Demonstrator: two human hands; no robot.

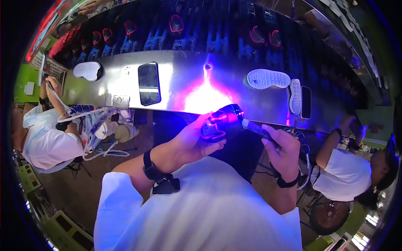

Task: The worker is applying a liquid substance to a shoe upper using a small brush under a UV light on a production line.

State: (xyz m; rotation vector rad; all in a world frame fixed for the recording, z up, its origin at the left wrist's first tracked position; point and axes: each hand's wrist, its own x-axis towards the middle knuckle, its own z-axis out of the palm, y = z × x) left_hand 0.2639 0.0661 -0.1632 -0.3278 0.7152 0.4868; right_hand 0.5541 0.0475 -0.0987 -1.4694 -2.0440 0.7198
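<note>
My left hand (193, 139) grips a dark shoe upper with pink trim (220, 121), held up in front of my chest near the edge of a shiny metal workbench (184, 79). My right hand (281, 150) is closed around a thin pen-like tool (255, 127) whose tip touches the right end of the shoe. Violet-blue light falls on the shoe and glares off the bench behind it. Both wrists wear black bands.
A dark phone-like slab (149, 83) lies on the bench left of centre. White soles rest at the left (87, 70) and right (268, 78). Rows of dark shoes (176, 25) line the conveyor behind. Seated persons in white work at left (46, 138) and right (347, 173).
</note>
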